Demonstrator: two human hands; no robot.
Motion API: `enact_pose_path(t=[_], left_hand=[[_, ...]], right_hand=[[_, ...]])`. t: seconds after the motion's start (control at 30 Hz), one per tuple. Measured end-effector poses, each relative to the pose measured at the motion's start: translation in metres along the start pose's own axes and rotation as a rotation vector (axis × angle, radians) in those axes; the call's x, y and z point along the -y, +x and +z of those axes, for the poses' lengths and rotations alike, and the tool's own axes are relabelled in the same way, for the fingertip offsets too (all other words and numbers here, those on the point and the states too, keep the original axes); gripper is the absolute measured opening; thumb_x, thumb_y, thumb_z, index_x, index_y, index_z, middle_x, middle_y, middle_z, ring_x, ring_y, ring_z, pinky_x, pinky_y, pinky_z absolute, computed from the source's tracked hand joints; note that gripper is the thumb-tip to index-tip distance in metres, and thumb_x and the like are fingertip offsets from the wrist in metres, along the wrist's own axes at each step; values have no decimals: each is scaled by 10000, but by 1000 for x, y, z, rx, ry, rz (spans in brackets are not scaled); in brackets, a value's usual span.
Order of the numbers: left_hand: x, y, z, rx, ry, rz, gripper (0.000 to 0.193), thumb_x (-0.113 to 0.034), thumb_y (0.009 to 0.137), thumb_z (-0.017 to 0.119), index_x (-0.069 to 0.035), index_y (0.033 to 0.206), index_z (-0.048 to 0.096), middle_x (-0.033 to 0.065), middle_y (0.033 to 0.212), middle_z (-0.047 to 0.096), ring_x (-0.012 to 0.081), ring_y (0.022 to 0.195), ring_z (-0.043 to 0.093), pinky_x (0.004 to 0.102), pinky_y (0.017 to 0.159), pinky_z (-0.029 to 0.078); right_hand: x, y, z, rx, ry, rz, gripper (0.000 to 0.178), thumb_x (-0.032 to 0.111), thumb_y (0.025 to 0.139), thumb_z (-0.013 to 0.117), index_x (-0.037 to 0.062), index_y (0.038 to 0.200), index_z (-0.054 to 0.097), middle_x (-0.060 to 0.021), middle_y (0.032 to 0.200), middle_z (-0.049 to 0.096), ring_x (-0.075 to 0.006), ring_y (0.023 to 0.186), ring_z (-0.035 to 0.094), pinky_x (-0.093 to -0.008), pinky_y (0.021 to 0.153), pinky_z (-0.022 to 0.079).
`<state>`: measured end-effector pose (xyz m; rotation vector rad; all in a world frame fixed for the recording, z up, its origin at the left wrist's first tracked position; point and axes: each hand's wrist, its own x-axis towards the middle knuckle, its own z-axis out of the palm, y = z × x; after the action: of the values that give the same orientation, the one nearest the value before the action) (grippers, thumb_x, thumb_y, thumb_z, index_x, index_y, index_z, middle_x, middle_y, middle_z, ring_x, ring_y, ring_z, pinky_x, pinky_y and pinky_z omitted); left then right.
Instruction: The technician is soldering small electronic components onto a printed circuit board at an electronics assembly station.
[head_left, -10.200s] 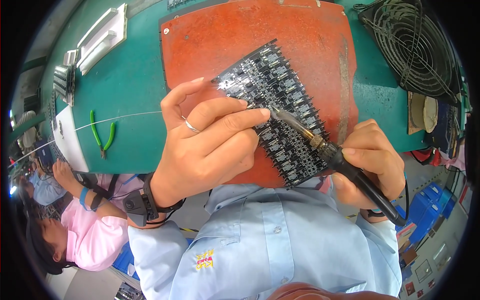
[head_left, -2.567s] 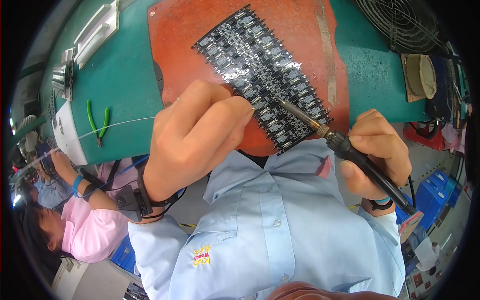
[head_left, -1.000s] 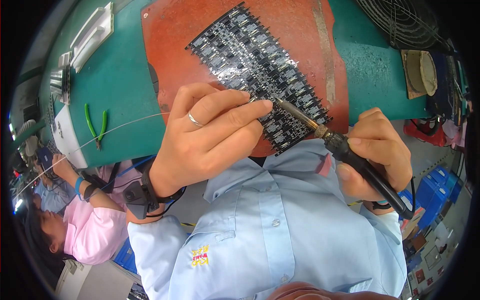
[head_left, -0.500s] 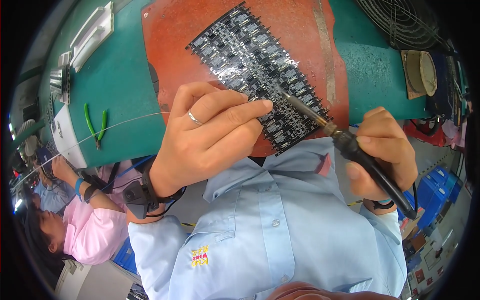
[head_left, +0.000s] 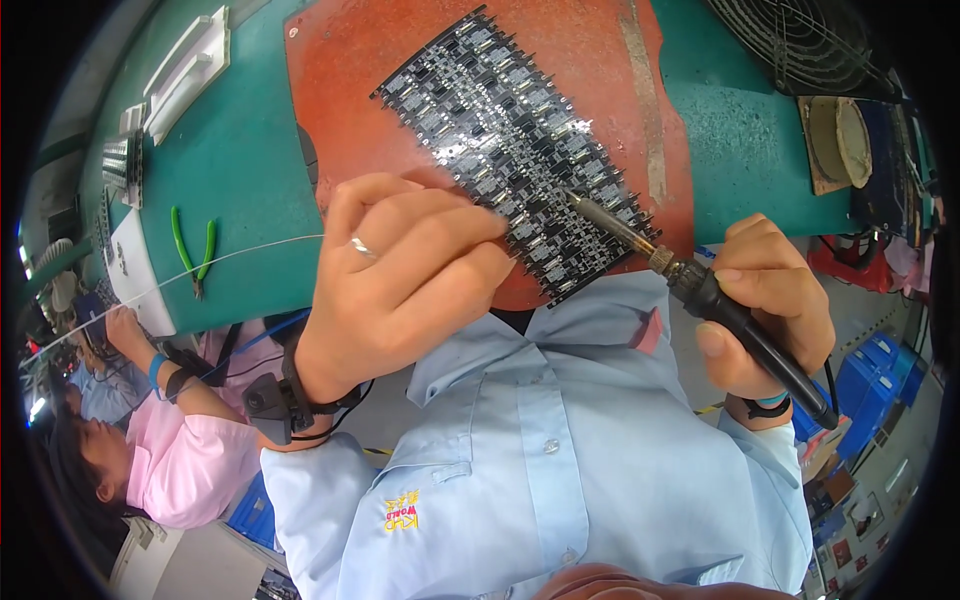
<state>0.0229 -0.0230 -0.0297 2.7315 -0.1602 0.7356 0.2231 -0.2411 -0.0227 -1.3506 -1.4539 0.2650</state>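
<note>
A dark panel of joined circuit boards (head_left: 520, 130), dense with small parts, lies aslant on an orange-red mat (head_left: 350, 110). My right hand (head_left: 775, 305) grips a black-handled soldering iron (head_left: 745, 330); its tip is over the panel's middle, and I cannot tell whether it touches. My left hand (head_left: 405, 280) is closed at the panel's left edge, fingers curled and pinched together. A thin silvery solder wire (head_left: 250, 244) runs from the left into this hand. The wire's end is hidden behind the fingers.
Green-handled cutters (head_left: 205, 255) lie on the green tabletop (head_left: 240, 150), left of the mat. White trays (head_left: 190, 75) stand far left. A round wire fan guard (head_left: 800, 40) and a cardboard-sided roll (head_left: 850, 140) are far right. A co-worker's pink sleeve (head_left: 200, 470) shows at left.
My left hand has drawn back leftward off the panel, its fingers curling in more. The iron's tip has shifted slightly right and nearer me.
</note>
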Motion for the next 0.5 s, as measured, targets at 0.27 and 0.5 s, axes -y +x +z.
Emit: enact_pose_path(t=[0.27, 0.5], left_hand=[[-10, -1, -11, 10, -2, -212, 232, -22, 662, 797, -70, 822, 637, 40, 737, 557, 201, 635, 571, 313, 537, 445], [-14, 13, 7, -82, -137, -148, 272, 70, 642, 717, -27, 886, 645, 64, 745, 518, 214, 600, 550, 314, 476, 412]], right_hand=[[2, -14, -1, -41, 8, 16, 302, 121, 766, 782, -36, 926, 580, -159, 774, 615, -214, 612, 558, -324, 540, 443], [2, -17, 0, -13, -14, 8, 306, 111, 748, 787, -41, 922, 587, -158, 761, 611, -219, 611, 561, -317, 536, 449]])
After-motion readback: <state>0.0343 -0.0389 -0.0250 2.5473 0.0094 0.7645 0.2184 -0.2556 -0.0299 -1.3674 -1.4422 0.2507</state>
